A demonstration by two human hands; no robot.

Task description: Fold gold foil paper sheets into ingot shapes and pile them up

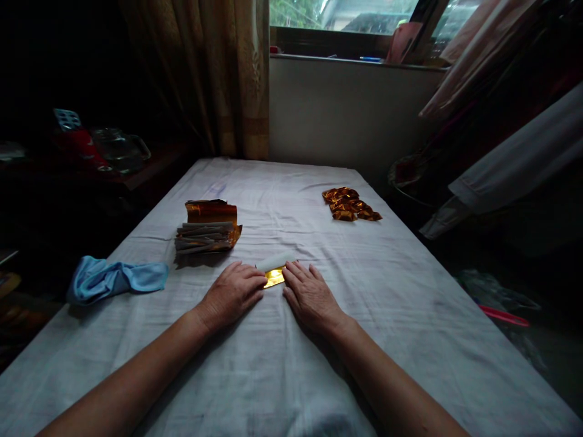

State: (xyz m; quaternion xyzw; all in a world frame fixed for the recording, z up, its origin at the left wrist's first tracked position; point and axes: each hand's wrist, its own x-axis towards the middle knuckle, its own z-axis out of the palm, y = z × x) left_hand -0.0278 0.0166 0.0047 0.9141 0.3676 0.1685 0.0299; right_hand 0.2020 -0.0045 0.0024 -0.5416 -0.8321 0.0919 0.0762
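A small sheet of gold foil paper [274, 277] with a white edge lies on the white cloth-covered table [282, 364]. My left hand [232, 292] lies palm down on its left end, fingers pressed on it. My right hand [310, 294] presses its right end the same way, fingers together. A stack of gold-and-white paper sheets [207, 233] sits just beyond my left hand. A pile of folded gold paper pieces [350, 204] lies farther off to the right.
A crumpled blue cloth [116, 278] lies at the table's left edge. A dark side table with a glass jug [121, 149] stands at left. Curtains [218, 79] and a window sill [355, 59] are behind. Clothes hang at right.
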